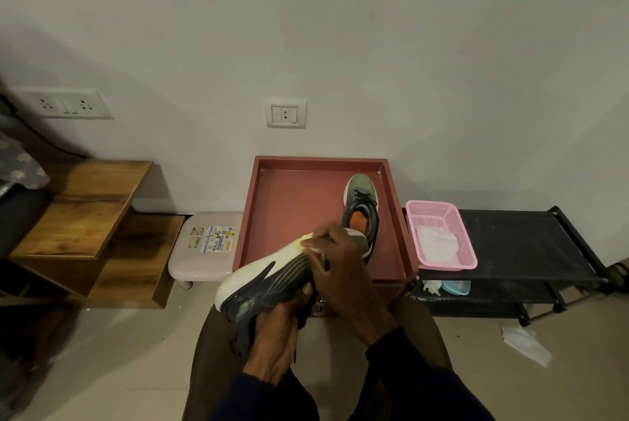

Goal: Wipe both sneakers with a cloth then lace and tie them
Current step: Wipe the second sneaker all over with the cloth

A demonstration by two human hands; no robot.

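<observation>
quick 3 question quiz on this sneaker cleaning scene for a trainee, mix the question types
1. True or false: the second sneaker stands inside the red tray.
2. Where does the pink basket sit?
A) on the black rack
B) in the red tray
C) under the red tray
3. Fill in: the left hand grips the held sneaker from below while the right hand presses a white ____ against it.

Key
1. True
2. A
3. cloth
</observation>
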